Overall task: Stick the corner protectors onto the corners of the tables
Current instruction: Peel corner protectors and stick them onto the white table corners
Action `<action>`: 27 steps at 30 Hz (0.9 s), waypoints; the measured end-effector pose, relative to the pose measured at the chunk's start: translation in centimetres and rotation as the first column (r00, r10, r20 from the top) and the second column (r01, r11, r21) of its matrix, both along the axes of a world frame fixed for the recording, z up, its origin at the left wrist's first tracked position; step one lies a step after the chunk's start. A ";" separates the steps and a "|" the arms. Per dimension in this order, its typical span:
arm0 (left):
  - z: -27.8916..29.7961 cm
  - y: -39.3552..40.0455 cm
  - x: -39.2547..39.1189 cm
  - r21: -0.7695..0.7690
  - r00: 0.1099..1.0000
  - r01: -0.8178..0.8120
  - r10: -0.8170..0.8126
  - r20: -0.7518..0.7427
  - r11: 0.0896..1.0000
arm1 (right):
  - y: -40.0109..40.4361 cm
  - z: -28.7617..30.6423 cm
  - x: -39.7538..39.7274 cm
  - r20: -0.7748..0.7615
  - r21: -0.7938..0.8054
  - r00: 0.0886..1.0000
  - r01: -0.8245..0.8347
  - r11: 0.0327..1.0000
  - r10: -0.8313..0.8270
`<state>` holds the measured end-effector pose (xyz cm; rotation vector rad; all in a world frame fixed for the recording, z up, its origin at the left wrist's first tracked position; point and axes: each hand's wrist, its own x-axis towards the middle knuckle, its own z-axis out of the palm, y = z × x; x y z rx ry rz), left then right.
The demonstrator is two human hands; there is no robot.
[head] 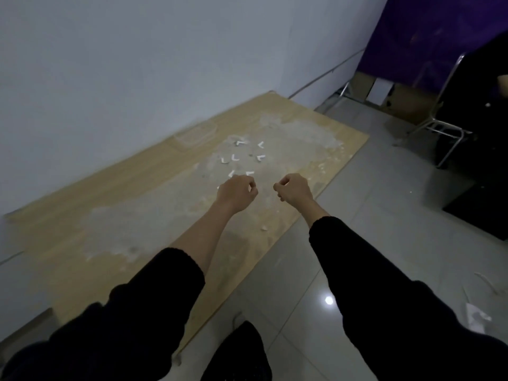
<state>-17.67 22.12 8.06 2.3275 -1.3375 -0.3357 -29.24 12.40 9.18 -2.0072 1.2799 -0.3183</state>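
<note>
left hand [237, 194], right hand [293, 191], curled closed

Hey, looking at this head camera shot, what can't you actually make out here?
- Left hand and right hand: fingers curled away from the head view, so whether either holds anything is hidden.
- Corner protectors: small and blurred; adhesive side not discernible.
- Clear container: faint, contents unreadable.
- Table: near corner hidden by the left sleeve.
- Chair: dark, cut off by the right edge.
</note>
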 end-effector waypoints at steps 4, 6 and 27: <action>-0.7 -5.7 3.2 0.021 0.997 -0.046 0.047 -0.065 0.999 | -5.9 -0.3 3.5 -0.012 0.017 1.000 0.006 1.000 -0.005; -1.3 -8.3 5.4 0.052 0.993 -0.072 0.077 -0.091 0.996 | -8.8 -0.4 6.0 -0.030 0.026 0.999 -0.017 1.000 0.017; -10.0 -26.3 15.1 0.180 0.914 -0.310 0.344 -0.213 0.934 | -25.9 -11.7 18.1 -0.029 0.224 0.998 -0.042 0.974 0.050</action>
